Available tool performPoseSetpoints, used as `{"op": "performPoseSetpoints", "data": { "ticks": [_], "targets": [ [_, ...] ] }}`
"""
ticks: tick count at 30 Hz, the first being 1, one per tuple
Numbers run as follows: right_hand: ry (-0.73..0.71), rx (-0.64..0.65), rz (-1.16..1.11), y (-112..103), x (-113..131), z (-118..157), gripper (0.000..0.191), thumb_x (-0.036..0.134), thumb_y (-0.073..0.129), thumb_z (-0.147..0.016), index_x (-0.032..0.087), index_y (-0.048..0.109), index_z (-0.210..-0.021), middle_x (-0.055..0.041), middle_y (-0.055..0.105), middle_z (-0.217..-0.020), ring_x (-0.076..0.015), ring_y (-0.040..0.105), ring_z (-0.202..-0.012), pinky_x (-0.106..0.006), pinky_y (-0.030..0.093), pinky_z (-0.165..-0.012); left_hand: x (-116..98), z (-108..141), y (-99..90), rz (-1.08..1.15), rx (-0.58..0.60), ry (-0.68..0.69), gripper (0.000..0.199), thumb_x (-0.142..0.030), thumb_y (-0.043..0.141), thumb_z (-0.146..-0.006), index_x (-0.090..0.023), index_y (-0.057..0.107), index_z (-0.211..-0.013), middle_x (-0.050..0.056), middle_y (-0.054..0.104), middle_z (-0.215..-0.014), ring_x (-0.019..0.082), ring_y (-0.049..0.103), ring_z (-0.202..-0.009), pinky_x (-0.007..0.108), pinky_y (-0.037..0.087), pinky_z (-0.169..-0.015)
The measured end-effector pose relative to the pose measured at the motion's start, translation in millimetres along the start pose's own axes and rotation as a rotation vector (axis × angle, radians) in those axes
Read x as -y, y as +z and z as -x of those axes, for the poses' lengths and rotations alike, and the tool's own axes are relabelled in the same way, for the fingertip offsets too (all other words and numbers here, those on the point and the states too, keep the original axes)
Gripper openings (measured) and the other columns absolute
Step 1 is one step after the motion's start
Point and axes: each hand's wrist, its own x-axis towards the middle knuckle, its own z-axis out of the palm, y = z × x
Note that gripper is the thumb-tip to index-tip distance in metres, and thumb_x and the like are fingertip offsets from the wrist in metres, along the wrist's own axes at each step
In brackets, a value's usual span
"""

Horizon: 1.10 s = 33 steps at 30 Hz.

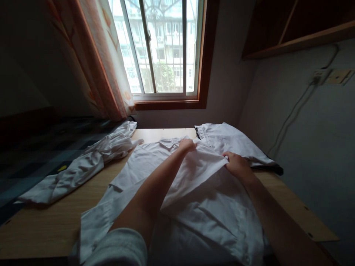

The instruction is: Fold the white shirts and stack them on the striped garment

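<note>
A white collared shirt [194, 177] lies spread on the wooden table, its collar toward the window and its near part reaching the front edge. My left hand [188, 145] stretches across it to beside the collar, fingers closed on the cloth there; the fingertips are partly hidden. My right hand [237, 164] pinches a corner of the shirt between thumb and fingers. The cloth between the two hands is lifted and pulled fairly taut, with folds lying below it.
A folded white garment with dark edging [224, 136] lies at the back right. Another crumpled white garment [83, 162] stretches along the left side of the wooden table [41, 229]. Beyond stand a window [163, 48] and an orange curtain [97, 59]; a cord [288, 118] hangs on the right wall.
</note>
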Motion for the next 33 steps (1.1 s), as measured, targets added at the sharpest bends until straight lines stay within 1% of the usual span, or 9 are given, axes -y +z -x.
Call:
{"op": "performPoseSetpoints", "data": {
  "ticks": [3, 5, 7, 10, 15, 21, 23, 28, 33],
  "targets": [
    [0.025, 0.017, 0.029, -2.3, 2.5, 0.7, 0.030, 0.022, 0.054, -0.084, 0.023, 0.068, -0.111, -0.0102, 0.075, -0.103, -0.0266, 0.068, -0.094, -0.029, 0.034, -0.066, -0.4, -11.4, -3.6, 0.088, 0.062, -0.072, 0.032, -0.039, 0.060, -0.090, -0.011, 0.075, -0.096, 0.015, 0.073, -0.094, 0.030, 0.067, -0.101, 0.034, 0.049, -0.087],
    [0.037, 0.030, 0.044, -3.6, 4.0, 1.2, 0.028, 0.020, 0.054, -0.083, 0.022, 0.068, -0.108, -0.0100, 0.075, -0.099, -0.0261, 0.068, -0.092, -0.029, 0.033, -0.065, 3.3, -15.4, -7.6, 0.172, 0.103, -0.089, 0.025, -0.035, 0.067, -0.085, -0.011, 0.075, -0.085, 0.009, 0.069, -0.074, 0.025, 0.067, -0.082, 0.031, 0.050, -0.076],
    [0.041, 0.035, 0.054, -4.4, 5.2, 1.6, 0.026, 0.018, 0.053, -0.083, 0.022, 0.067, -0.105, -0.0097, 0.075, -0.097, -0.0254, 0.068, -0.091, -0.029, 0.032, -0.064, 8.7, -18.0, -12.4, 0.269, 0.131, -0.092, 0.023, -0.033, 0.070, -0.083, -0.012, 0.074, -0.079, 0.003, 0.060, -0.059, 0.019, 0.061, -0.064, 0.028, 0.048, -0.064],
    [0.039, 0.032, 0.061, -4.5, 6.3, 1.7, 0.022, 0.016, 0.052, -0.084, 0.021, 0.065, -0.100, -0.0091, 0.074, -0.096, -0.0245, 0.068, -0.089, -0.029, 0.030, -0.063, 14.8, -22.8, -18.8, 0.462, 0.108, -0.083, 0.024, -0.036, 0.071, -0.082, -0.013, 0.074, -0.080, -0.002, 0.050, -0.052, 0.012, 0.048, -0.050, 0.025, 0.041, -0.052],
    [-0.009, 0.007, 0.055, -2.3, 7.6, 1.9, 0.024, 0.011, 0.048, -0.086, 0.020, 0.059, -0.106, -0.0076, 0.072, -0.093, -0.0230, 0.066, -0.086, -0.030, 0.031, -0.066, 5.2, -34.7, -17.7, 0.684, -0.016, -0.045, 0.019, -0.032, 0.074, -0.079, -0.013, 0.071, -0.082, -0.005, 0.046, -0.052, 0.008, 0.038, -0.047, 0.021, 0.032, -0.047],
    [-0.194, -0.072, 0.095, -0.4, 7.9, 5.5, 0.039, 0.000, 0.045, -0.078, 0.018, 0.060, -0.110, -0.0111, 0.062, -0.114, -0.0221, 0.059, -0.101, -0.029, 0.036, -0.079, -20.3, -49.3, -2.0, 0.777, -0.140, -0.021, 0.012, -0.023, 0.070, -0.080, -0.012, 0.068, -0.075, -0.003, 0.052, -0.057, 0.008, 0.043, -0.050, 0.020, 0.033, -0.050],
    [-0.228, -0.041, 0.098, -1.4, 6.8, 5.8, 0.039, 0.000, 0.045, -0.077, 0.019, 0.062, -0.107, -0.0100, 0.061, -0.110, -0.0217, 0.058, -0.100, -0.029, 0.036, -0.081, -26.1, -53.8, 1.8, 0.784, -0.164, -0.012, 0.010, -0.022, 0.070, -0.080, -0.013, 0.069, -0.076, -0.003, 0.054, -0.058, 0.008, 0.044, -0.051, 0.020, 0.033, -0.051],
    [-0.223, 0.036, 0.069, -8.1, 4.0, 6.0, 0.034, 0.002, 0.048, -0.076, 0.019, 0.066, -0.098, -0.0066, 0.063, -0.099, -0.0193, 0.058, -0.093, -0.028, 0.035, -0.079, -36.4, -64.6, 8.7, 0.763, -0.187, 0.013, 0.012, -0.024, 0.069, -0.080, -0.013, 0.072, -0.077, -0.003, 0.055, -0.058, 0.009, 0.045, -0.053, 0.021, 0.033, -0.052],
    [-0.226, 0.095, 0.037, -12.9, 1.7, 7.2, 0.031, 0.004, 0.050, -0.077, 0.019, 0.070, -0.095, -0.0052, 0.064, -0.094, -0.0173, 0.057, -0.088, -0.027, 0.034, -0.077, -42.1, -74.3, 17.1, 0.721, -0.159, 0.036, 0.017, -0.026, 0.068, -0.081, -0.011, 0.075, -0.081, -0.001, 0.057, -0.058, 0.010, 0.047, -0.053, 0.023, 0.034, -0.053]
  ]
}}
